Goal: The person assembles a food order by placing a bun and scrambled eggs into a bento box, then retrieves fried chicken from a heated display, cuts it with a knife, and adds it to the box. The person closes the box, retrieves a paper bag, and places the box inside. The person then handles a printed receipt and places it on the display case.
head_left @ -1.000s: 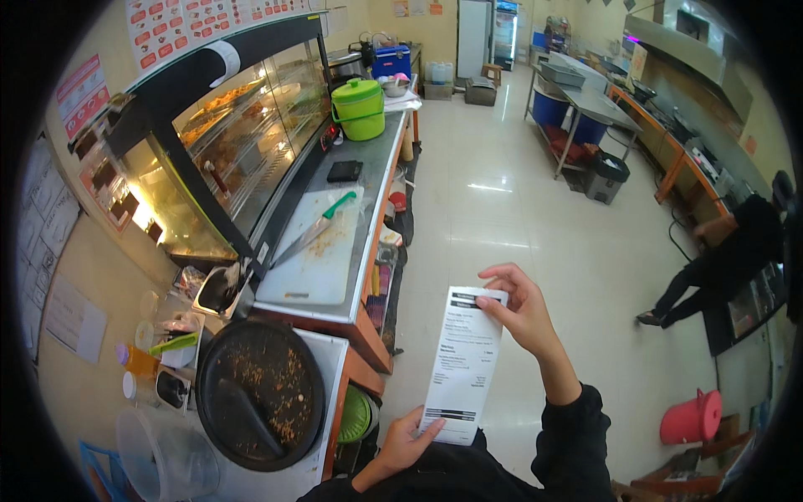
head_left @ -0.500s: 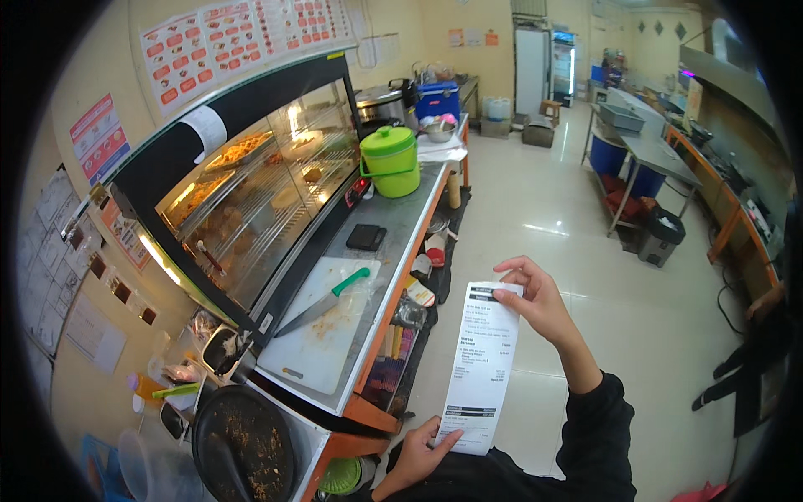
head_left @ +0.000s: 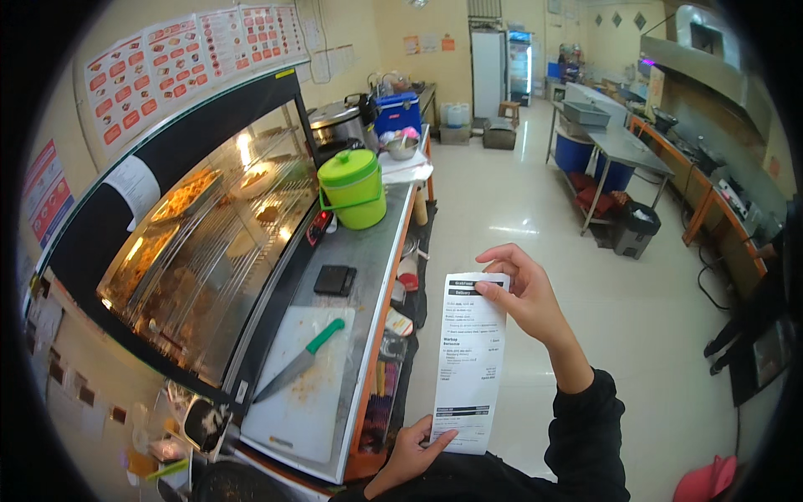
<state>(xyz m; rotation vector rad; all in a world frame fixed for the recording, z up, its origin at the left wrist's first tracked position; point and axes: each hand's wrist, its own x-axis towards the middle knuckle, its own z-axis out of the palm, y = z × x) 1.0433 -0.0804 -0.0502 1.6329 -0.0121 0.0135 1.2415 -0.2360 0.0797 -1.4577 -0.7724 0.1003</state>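
Observation:
A long white paper receipt with black bars and small print hangs upright in front of me, over the tiled floor. My right hand pinches its top right edge between thumb and fingers. At the lower left edge, my left hand grips the receipt with the thumb in front. To the left, a green-handled knife rests on a white cutting board scattered with crumbs. Neither hand touches the knife or the board.
A lit glass food warmer stands on the counter at left. Beside it are a lime-green lidded bucket and a small black scale-like box. Across the aisle stand a steel table and a grey bin. A dark-clothed person shows at far right.
My view has turned slightly right, so the counter and warmer sit further left. Both hands keep hold of the receipt, now held a little straighter.

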